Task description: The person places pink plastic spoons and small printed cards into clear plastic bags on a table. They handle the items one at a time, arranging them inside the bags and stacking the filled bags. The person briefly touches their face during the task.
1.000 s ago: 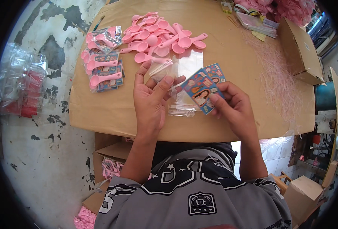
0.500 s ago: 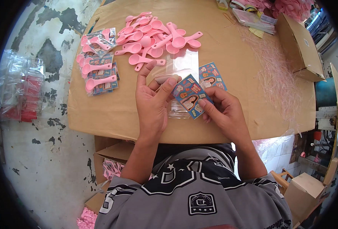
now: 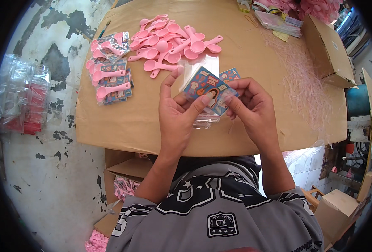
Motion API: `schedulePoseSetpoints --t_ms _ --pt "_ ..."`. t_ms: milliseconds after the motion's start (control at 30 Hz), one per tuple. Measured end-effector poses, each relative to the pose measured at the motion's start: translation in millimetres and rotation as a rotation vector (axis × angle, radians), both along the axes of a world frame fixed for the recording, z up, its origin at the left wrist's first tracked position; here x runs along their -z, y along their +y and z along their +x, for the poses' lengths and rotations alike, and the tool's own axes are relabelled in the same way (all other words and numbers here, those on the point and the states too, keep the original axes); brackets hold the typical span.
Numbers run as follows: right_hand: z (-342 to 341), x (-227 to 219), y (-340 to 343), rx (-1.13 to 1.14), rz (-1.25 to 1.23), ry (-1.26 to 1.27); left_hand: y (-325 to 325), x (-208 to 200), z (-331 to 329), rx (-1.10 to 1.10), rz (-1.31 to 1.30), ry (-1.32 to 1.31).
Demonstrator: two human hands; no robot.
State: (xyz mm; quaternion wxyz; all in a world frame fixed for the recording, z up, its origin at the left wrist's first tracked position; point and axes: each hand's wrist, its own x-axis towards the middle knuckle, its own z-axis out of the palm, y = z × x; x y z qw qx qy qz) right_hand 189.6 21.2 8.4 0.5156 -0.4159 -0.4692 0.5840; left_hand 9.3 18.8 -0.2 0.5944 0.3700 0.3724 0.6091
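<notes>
A blue printed card with colourful pictures is held tilted above the table's near middle. My left hand grips its lower left part, thumb on the front and forefinger raised. At its right edge my right hand pinches with thumb and fingertips. Some clear film shows near the card's lower edge; whether the card is inside it I cannot tell. Behind it lies a second blue card, partly hidden. Clear plastic bags lie under my hands. Beyond them is a heap of pink measuring spoons.
At the left, bagged pink spoons with blue cards are stacked. A pen lies at the far left edge. Pink shredded strands spread on the right, beside a cardboard box. Tape rolls and plastic packs sit far right.
The held card has moved up and turned. My left thumb has come onto its front, while my right hand has shifted up along its right edge.
</notes>
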Motion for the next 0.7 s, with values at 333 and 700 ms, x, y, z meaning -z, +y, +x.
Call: schedulePoseSetpoints --t_ms 333,700 --pt "-13.3 6.1 -2.2 0.196 0.104 0.166 -6.1 -10.9 -1.0 0.004 -0.004 -0.06" --pt "-5.0 7.3 -6.2 0.014 -0.034 0.053 5.3 -12.4 5.0 -0.08 0.018 -0.407"
